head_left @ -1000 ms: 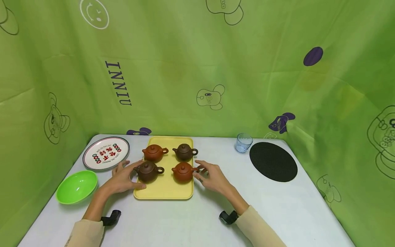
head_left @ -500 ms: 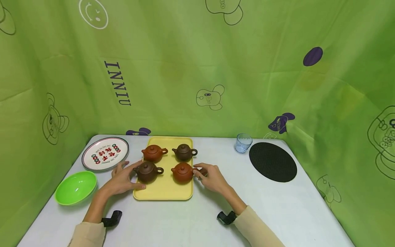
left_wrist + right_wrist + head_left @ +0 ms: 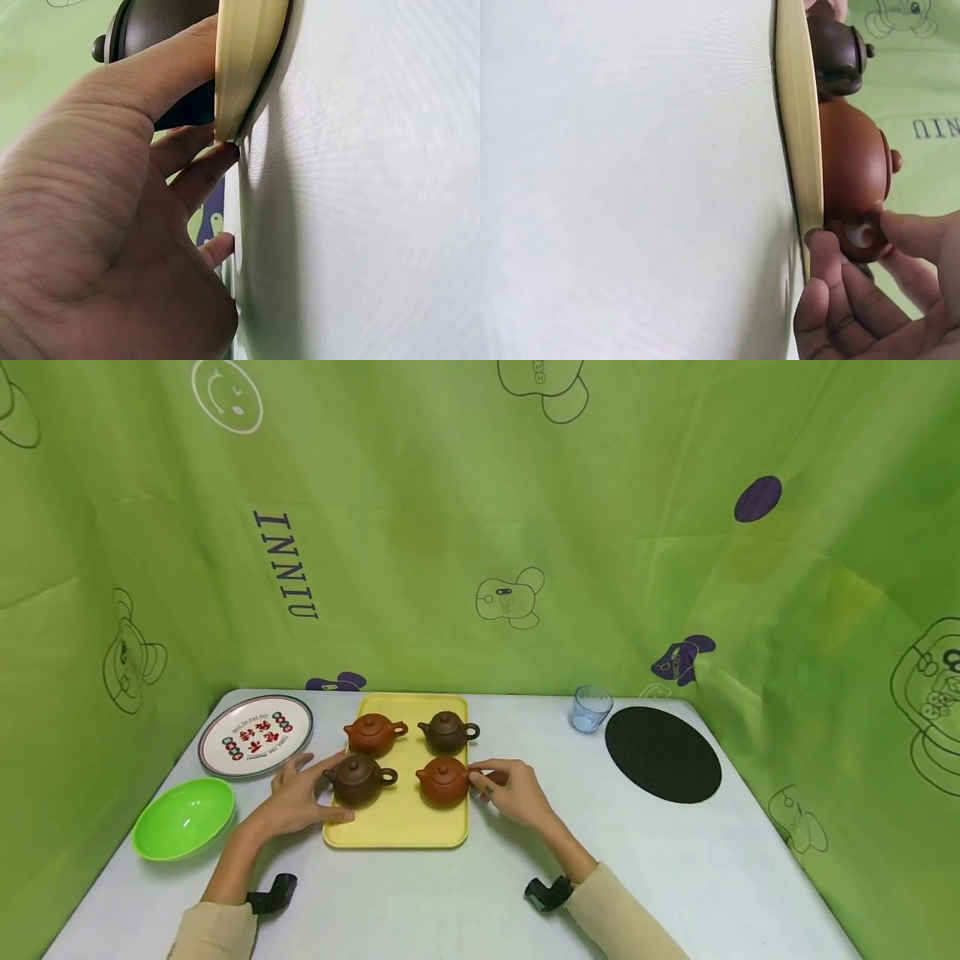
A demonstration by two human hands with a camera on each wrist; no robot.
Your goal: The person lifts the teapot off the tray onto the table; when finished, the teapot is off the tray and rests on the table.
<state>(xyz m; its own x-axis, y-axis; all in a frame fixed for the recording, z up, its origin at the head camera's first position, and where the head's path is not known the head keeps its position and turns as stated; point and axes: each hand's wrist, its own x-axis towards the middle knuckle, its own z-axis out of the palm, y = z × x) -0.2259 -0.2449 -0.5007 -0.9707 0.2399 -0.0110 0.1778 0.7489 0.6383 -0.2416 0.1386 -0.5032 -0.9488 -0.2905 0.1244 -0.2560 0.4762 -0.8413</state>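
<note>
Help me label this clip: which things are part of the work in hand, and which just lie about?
In hand:
right hand pinching the red-brown teapot by its handle
left hand at the dark brown teapot
yellow tray

Lying about:
green bowl
printed plate
blue glass
black mat

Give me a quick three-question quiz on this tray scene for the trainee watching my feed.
1. True or false: the right hand pinches the handle of the near red-brown teapot.
2. How many teapots stand on the yellow tray?
3. Which does the left hand touch: A) green bowl, B) near dark brown teapot, C) blue glass cup?

Key: 1 true; 2 four; 3 B.
</note>
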